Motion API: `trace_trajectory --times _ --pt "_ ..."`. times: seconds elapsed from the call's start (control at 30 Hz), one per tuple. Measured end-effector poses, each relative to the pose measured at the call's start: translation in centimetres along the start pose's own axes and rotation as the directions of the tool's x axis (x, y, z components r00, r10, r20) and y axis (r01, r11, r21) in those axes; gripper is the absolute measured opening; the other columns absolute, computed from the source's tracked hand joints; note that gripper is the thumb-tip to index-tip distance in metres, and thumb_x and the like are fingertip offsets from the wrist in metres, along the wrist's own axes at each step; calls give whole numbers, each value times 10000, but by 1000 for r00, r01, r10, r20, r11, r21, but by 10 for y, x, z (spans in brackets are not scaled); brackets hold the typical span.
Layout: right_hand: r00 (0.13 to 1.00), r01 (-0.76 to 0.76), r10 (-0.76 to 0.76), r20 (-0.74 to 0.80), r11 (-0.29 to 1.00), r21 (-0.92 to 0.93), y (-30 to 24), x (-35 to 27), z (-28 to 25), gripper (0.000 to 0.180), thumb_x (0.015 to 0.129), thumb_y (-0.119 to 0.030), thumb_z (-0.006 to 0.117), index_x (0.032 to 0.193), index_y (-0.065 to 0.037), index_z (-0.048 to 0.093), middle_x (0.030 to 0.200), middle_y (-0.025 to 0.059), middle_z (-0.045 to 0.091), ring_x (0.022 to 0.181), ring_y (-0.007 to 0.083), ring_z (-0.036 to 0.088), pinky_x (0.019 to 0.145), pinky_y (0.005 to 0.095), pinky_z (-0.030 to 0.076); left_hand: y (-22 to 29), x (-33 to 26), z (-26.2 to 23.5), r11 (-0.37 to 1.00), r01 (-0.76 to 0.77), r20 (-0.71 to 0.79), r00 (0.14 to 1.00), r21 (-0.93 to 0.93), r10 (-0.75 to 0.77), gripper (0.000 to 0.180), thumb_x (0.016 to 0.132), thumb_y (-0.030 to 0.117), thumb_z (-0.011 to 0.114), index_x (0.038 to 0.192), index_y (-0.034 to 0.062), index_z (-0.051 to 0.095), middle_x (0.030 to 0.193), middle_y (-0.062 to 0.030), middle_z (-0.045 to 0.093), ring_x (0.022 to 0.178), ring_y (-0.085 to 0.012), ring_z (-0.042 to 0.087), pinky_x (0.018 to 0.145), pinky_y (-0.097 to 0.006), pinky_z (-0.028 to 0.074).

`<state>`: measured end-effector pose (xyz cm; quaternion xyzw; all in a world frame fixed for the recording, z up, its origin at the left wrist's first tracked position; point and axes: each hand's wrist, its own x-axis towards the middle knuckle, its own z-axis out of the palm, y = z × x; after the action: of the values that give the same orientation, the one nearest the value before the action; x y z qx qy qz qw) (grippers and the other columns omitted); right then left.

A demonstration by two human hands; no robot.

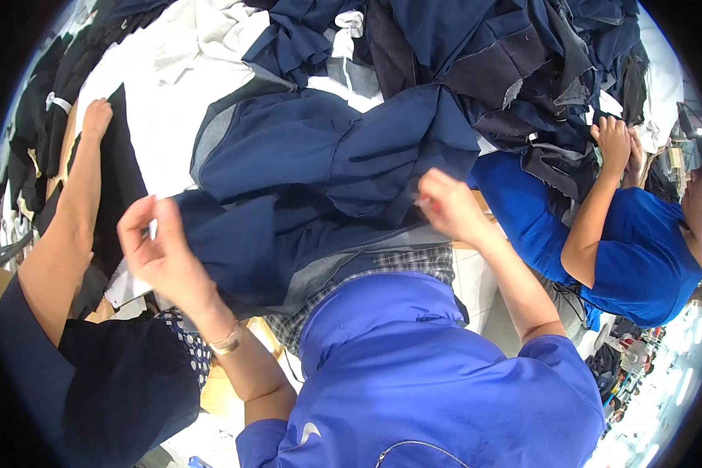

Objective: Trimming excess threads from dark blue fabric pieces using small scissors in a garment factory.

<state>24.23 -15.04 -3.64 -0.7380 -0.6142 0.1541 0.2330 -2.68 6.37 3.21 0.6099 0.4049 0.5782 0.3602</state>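
A garment [288, 148] lies before heaped fabric [499, 66], left of a co-worker [639, 261].

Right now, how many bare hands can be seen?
5: wearer's left hand and right hand near navy cloth; co-worker's hand, upper left; two co-worker hands, right. More may be hidden.

White curved emblem [310, 430] on violet-blue shirt [444, 382]
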Motion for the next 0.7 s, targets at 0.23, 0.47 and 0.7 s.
trace_trajectory --times 0.23,0.47,0.7 --pt "968 226 35 -248 301 927 -64 79 -79 313 792 -13 632 657 -72 356 936 146 577 534 125 566 442 229 474 18 -34 63 997 59 706 708 -40 -13 789 444 298 893 1145 110 583 1032 -25 572 969 -176 543 807 -322 434" --pt "925 372 40 -379 119 920 -62 188 -98 271 835 -39 611 636 -94 436 745 71 599 706 154 623 705 299 533 -6 -40 102 954 294 719 676 -61 -162 239 766 98 710 969 -5 637 840 -52 658 761 -99 603 712 -226 473" --pt "911 -13 315 -267 667 745 -7 211 -47 197 763 -123 709 841 15 591 699 24 584 668 128 600 660 259 491 -67 -38 95 927 372 543 787 -39 -293 186 824 164 668 917 4 645 773 -33 655 715 -70 580 686 -211 446"
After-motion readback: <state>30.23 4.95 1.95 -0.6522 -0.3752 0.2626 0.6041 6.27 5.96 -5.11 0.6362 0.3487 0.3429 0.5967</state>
